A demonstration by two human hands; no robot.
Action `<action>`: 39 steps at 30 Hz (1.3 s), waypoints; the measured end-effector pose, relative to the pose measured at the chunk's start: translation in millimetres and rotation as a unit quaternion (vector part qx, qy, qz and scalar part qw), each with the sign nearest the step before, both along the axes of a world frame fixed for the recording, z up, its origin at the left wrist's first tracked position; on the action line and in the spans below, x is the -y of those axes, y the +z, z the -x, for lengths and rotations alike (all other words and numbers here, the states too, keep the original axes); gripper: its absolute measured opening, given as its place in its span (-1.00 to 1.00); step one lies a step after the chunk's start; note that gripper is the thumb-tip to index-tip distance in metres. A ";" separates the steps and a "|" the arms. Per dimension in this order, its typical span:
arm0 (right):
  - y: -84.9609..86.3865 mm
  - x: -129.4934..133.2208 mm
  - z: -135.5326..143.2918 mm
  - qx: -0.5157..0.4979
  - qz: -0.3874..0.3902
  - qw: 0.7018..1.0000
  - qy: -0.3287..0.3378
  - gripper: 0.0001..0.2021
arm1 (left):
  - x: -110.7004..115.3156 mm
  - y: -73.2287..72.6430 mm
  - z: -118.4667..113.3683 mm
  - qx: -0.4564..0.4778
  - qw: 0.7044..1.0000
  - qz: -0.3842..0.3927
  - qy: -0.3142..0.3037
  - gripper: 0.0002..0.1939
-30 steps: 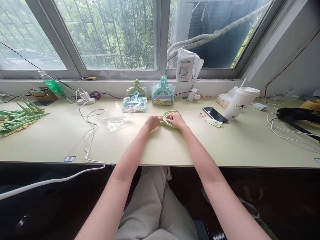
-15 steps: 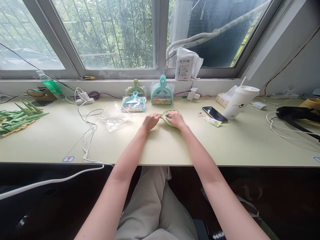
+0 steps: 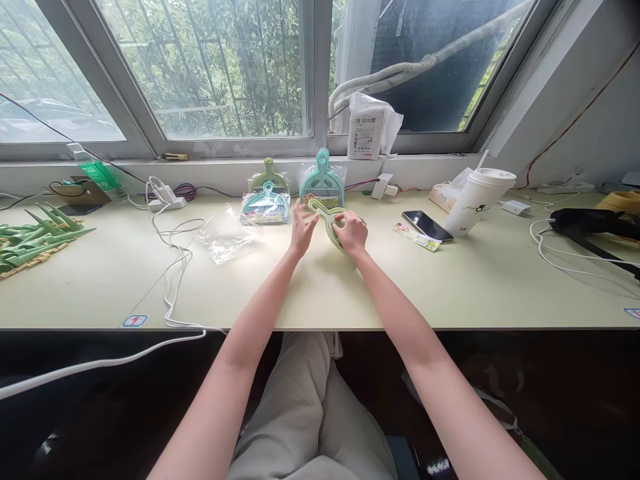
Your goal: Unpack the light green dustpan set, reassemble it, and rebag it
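A small light-green dustpan [image 3: 326, 214] is tilted above the desk in front of me, its looped handle pointing up and left. My right hand [image 3: 353, 233] grips its wide end, thumb on top, and covers much of it. Beside the handle, my left hand [image 3: 302, 230] is raised with its fingers apart, holding nothing. Behind my hands stand wrapped dustpan-and-brush sets: a larger turquoise set [image 3: 323, 179], a small blue set [image 3: 266, 203] and a green set [image 3: 269, 175]. To the left lies a crumpled clear plastic wrapper [image 3: 225, 233].
At right are a phone [image 3: 427, 225], a printed card [image 3: 417, 237], a white cup with a straw [image 3: 477, 203] and a tissue pack [image 3: 447, 193]. White cables [image 3: 175, 267] run down the left side. Woven green leaves [image 3: 37, 239] lie far left. The desk's front edge is near my forearms.
My left hand has let go of the handle and opened beside it. The dustpan has tilted up, handle end raised, still in my right hand. The view has shifted slightly.
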State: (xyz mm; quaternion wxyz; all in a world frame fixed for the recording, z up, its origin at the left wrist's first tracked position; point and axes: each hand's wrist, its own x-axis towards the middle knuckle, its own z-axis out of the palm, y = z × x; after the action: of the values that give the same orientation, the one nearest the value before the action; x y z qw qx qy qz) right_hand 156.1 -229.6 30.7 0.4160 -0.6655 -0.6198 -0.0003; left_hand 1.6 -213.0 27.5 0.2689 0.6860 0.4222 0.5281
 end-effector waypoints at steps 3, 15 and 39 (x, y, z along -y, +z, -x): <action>0.2 0.4 -1.6 -0.027 -0.005 1.000 -0.011 -0.87 | 4.7 -2.8 -11.1 0.000 0.967 0.178 -0.184 -0.45; -3.5 -9.8 -11.4 -0.044 0.068 0.991 0.104 -0.76 | 4.0 -3.5 -11.4 0.125 0.943 0.274 -0.142 -0.31; -31.2 -22.4 -56.3 0.057 0.157 0.986 -0.010 -0.65 | -17.0 -5.3 20.5 0.177 0.950 0.256 -0.019 -0.30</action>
State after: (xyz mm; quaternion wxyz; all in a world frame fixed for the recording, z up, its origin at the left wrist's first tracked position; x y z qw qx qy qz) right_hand 212.5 -207.2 -0.5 0.2706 -0.7274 -0.6283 0.0546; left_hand -18.9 -196.0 22.1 0.5161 0.4970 0.4758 0.5101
